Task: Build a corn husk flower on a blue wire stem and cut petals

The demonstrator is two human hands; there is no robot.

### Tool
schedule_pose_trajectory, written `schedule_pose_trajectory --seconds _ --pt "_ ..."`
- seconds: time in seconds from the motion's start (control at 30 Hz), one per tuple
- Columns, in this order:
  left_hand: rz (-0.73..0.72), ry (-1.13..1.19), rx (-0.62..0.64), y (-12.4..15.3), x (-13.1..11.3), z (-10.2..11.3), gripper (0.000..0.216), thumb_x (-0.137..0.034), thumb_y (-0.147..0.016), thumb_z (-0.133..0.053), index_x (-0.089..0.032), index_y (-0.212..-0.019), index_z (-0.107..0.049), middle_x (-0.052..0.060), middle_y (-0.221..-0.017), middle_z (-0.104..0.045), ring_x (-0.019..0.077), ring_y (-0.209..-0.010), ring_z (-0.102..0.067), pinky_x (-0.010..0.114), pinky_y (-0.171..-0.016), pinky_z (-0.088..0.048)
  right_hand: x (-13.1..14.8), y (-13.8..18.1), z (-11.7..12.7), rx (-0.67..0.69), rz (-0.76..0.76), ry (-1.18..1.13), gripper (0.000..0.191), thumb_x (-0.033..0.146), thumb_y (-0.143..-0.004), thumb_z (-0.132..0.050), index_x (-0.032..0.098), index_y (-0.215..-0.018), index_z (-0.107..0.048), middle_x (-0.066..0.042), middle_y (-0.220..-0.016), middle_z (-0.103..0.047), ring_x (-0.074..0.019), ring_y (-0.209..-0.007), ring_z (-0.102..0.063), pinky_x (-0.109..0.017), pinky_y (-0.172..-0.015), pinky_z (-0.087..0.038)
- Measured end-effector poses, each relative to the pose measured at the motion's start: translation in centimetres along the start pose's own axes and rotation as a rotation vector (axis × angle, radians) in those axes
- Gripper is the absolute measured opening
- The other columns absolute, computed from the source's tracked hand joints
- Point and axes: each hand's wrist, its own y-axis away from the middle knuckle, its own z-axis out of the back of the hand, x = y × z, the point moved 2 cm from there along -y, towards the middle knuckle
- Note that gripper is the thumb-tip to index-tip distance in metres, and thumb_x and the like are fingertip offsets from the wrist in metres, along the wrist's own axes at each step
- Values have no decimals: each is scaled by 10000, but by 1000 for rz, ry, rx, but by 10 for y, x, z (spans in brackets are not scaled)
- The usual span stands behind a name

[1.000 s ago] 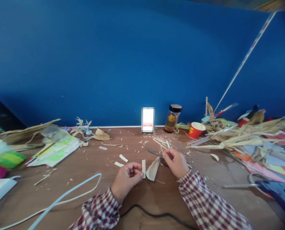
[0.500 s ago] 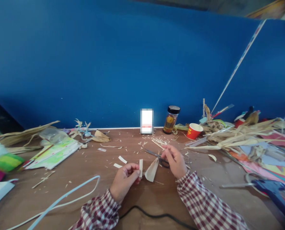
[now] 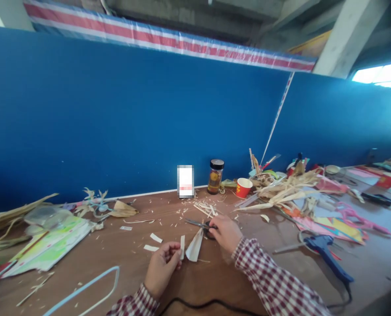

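Note:
My left hand (image 3: 164, 265) is closed in a pinch on a narrow pale strip (image 3: 182, 247), which stands up from the fingertips. My right hand (image 3: 226, 232) is curled with its fingers on the dark handles of a pair of scissors (image 3: 197, 223), low over the table; the blades point left. Between the hands is a fan-shaped piece of pale husk (image 3: 194, 248), its narrow end by the scissors' handles. Two short pale strips (image 3: 156, 238) lie just beyond my left hand.
Shavings litter the brown table (image 3: 116, 245). Behind stand a dark-lidded jar (image 3: 215, 177) and a red paper cup (image 3: 244, 188). Dried husks (image 3: 281, 193) and a blue glue gun (image 3: 327, 254) lie right. A painted sheet (image 3: 50, 245) lies left. A black cable (image 3: 208, 303) crosses the front.
The view has tilted up and turned right, showing more wall and table. My right fingers have come down onto the scissors' handles. My left hand still pinches the strip.

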Motion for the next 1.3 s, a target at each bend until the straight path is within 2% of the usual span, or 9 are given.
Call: schedule_pose_trajectory --seconds 0.13,0.37,0.53,0.67,0.8,0.9,1.03,1.1,1.3 --pt "-46 -32 0 2 -3 -3 342 -408 -610 -677 -147 -819 -603 -17 -538 -592 122 -464 -540 229 -451 -430 -2 -1 -17 94 -19 234 99 214 -736 -598 171 -823 -621 -74 -964 -595 -213 -929 -511 -302 -813 -377" --pt "2 159 -80 2 0 4 359 -414 -599 -704 -142 -823 -633 36 -696 -662 138 -544 -596 273 -535 -506 -2 -9 -17 111 -76 236 69 168 -746 -567 141 -781 -620 -111 -929 -608 -233 -924 -514 -314 -796 -365" --pt "-55 421 -201 12 -31 20 334 -356 -600 -734 -130 -825 -634 27 -699 -651 94 -529 -563 221 -505 -504 -11 -1 -2 44 -83 156 102 192 -796 -491 163 -807 -588 -72 -903 -610 -200 -886 -527 -300 -791 -374" --pt "-34 541 -212 13 -53 39 219 -231 -681 -692 -136 -867 -625 23 -717 -646 61 -523 -547 156 -476 -485 -19 9 8 51 -84 -125 115 222 -803 -461 168 -790 -562 -40 -774 -600 -182 -748 -542 -310 -715 -402" --pt "102 731 -227 4 -46 54 119 -91 -756 -579 -126 -861 -622 10 -702 -613 17 -429 -481 101 -384 -426 -15 19 8 132 -70 -387 147 296 -811 -466 186 -762 -551 -4 -701 -582 -162 -679 -534 -298 -658 -407" --pt "147 788 -248 -1 -37 57 125 -84 -793 -531 -146 -862 -614 0 -703 -603 34 -475 -536 127 -445 -481 -5 28 1 250 -144 -699 192 357 -823 -473 181 -841 -549 -18 -759 -623 -150 -674 -553 -280 -614 -412" --pt "153 737 -288 -4 -33 54 120 -103 -761 -580 -163 -860 -612 17 -767 -636 90 -642 -620 236 -647 -540 12 38 -6 272 -209 -895 397 318 -777 -573 195 -1140 -468 -6 -778 -631 -126 -643 -554 -246 -560 -415" --pt "82 656 -297 -6 -32 53 159 -138 -712 -642 -157 -867 -616 23 -794 -650 105 -701 -625 255 -702 -526 20 42 -7 294 -205 -962 465 277 -722 -643 185 -1150 -486 3 -763 -619 -117 -658 -554 -241 -580 -435" --pt "-89 64 -342 -7 -25 57 388 -318 -583 -741 -122 -889 -607 12 -654 -651 124 -586 -604 230 -572 -484 46 59 -17 448 -337 -1180 491 319 -661 -708 165 -1088 -522 -53 -834 -640 -127 -649 -597 -131 -363 -339"
